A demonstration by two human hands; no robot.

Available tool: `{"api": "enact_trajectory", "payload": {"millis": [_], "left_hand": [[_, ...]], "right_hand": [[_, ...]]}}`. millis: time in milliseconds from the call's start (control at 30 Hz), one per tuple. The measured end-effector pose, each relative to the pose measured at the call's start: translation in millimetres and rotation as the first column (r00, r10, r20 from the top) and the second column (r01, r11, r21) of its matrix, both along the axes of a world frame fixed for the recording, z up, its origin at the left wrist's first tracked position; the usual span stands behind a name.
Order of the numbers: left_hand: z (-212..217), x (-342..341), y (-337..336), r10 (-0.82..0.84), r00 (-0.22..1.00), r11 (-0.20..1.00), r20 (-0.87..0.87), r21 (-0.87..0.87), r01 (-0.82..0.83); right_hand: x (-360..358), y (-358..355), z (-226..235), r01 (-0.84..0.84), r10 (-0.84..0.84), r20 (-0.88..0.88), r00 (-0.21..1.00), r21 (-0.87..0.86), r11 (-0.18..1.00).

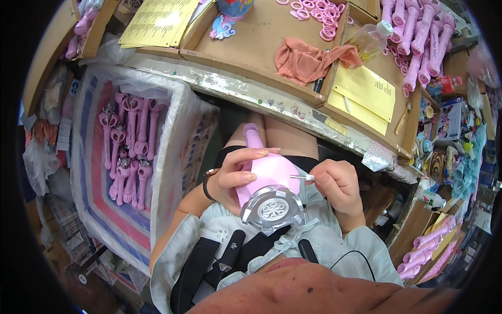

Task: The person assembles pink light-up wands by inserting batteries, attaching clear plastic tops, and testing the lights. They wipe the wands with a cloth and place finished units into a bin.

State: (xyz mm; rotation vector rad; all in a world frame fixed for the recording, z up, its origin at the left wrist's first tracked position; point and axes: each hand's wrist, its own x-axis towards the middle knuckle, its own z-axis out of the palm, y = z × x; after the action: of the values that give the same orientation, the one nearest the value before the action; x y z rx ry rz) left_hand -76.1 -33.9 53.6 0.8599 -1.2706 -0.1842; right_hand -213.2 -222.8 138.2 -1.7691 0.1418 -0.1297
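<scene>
My left hand is wrapped round a pink plastic toy wand over my lap, its narrow handle pointing away from me. At the wand's near end is a silver, crown-like part with a round, flower-patterned centre. Between the fingertips of my right hand is a small white-handled tool with a thin metal tip. That tip lies over the right edge of the pink body; whether it touches cannot be made out.
On my left stands a plastic-lined, striped bin with several pink wands. A worktable ahead bears pink rings, an orange cloth, a clear bottle and yellow papers. More pink handles lie far right.
</scene>
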Motion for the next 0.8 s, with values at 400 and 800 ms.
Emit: {"api": "enact_trajectory", "payload": {"millis": [400,800], "left_hand": [[34,81,-22,-0.149,0.969,0.987,-0.198,0.023,0.156],[51,96,-71,-0.096,0.518,0.993,-0.85,-0.046,0.11]], "right_hand": [[13,-9,-9,0.303,-0.318,-0.019,0.948,-0.248,0.92],[61,75,-139,0.169,-0.198,0.419,0.886,0.105,0.98]]}}
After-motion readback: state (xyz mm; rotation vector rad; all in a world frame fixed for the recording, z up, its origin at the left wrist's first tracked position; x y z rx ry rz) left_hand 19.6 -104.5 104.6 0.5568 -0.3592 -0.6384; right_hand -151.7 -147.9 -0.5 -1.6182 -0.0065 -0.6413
